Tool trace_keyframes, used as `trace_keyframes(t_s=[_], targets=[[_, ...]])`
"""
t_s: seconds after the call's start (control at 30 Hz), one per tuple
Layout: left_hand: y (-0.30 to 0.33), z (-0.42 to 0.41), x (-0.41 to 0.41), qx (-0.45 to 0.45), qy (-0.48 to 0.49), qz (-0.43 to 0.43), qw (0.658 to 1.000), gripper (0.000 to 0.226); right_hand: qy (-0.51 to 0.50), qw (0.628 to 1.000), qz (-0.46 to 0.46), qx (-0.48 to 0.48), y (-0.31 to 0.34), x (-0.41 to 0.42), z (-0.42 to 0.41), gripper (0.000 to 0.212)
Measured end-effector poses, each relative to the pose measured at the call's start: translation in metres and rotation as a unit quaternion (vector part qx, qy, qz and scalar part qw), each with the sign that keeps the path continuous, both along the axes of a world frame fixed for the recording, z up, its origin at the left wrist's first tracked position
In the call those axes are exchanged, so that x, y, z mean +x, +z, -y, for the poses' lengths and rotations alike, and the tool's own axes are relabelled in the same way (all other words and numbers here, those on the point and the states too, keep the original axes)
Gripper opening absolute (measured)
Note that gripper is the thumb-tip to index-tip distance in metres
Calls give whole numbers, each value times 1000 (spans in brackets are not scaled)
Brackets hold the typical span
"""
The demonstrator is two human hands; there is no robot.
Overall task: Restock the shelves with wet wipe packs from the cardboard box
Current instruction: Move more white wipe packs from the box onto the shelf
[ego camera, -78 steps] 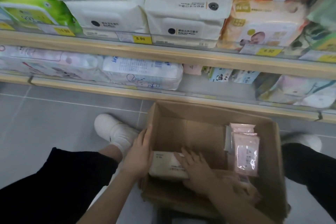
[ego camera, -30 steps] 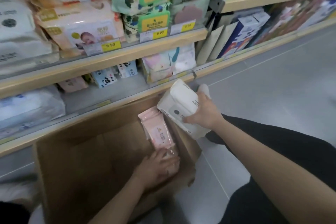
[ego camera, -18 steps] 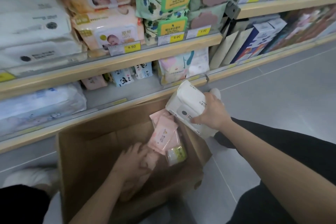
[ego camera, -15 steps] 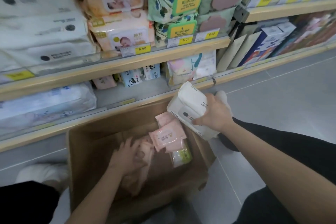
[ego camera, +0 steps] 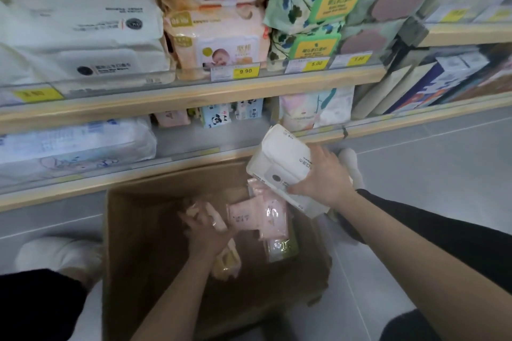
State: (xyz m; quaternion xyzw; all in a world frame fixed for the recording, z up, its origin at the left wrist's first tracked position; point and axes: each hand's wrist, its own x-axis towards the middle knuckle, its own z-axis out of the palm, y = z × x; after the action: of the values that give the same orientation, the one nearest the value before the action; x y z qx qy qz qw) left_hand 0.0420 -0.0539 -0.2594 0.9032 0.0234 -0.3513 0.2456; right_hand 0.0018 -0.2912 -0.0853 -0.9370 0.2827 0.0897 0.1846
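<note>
An open cardboard box (ego camera: 133, 243) stands on the floor in front of the shelves. My right hand (ego camera: 324, 177) grips a large white wet wipe pack (ego camera: 279, 163), tilted, above the box's far right corner. My left hand (ego camera: 206, 232) is down inside the box, its fingers closed round small pink packs (ego camera: 221, 260). More small pink packs (ego camera: 257, 216) and a yellowish one (ego camera: 281, 248) lean against the box's right wall. The bottom shelf (ego camera: 188, 144) has a bare stretch behind the box.
The upper shelf holds stacked white packs (ego camera: 91, 44), baby-print packs (ego camera: 219, 39) and green floral packs (ego camera: 313, 8) behind price tags. On the bottom shelf lie a big white pack (ego camera: 74, 141), small panda packs (ego camera: 219, 116) and pastel packs (ego camera: 315, 108). My legs flank the box.
My right hand lifted the white pack out of the box and holds it at the right. My left hand went into the box and closed on the small pink packs.
</note>
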Motion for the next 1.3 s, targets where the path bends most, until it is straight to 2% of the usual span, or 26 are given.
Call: trace_keyframes(t_s=[0.23, 0.33, 0.43, 0.57, 0.67, 0.9, 1.1, 1.3], targets=[[-18, 10, 7, 72, -78, 63, 992, 122, -16, 1000, -14, 18, -4, 11, 9, 90], [-11, 13, 0, 104, -69, 88, 988, 121, -15, 1000, -16, 15, -4, 10, 10, 90], [-2, 14, -4, 82, -28, 69, 994, 118, -13, 1000, -22, 16, -4, 10, 9, 89], [17, 0, 7, 68, -84, 62, 992, 113, -12, 1000, -20, 18, 1, 6, 7, 88], [49, -19, 14, 66, -138, 96, 984, 106, -1, 1000, -18, 16, 6, 4, 4, 91], [167, -72, 56, 30, -219, 204, 954, 118, 114, 992, -25, -42, 46, 16, -24, 97], [254, -130, 83, -2, -187, 286, 940, 117, 201, 975, 76, -65, 112, 63, -65, 104], [287, -187, 116, -8, -128, 330, 935, 119, 300, 931, 163, -133, 180, 131, -114, 97]])
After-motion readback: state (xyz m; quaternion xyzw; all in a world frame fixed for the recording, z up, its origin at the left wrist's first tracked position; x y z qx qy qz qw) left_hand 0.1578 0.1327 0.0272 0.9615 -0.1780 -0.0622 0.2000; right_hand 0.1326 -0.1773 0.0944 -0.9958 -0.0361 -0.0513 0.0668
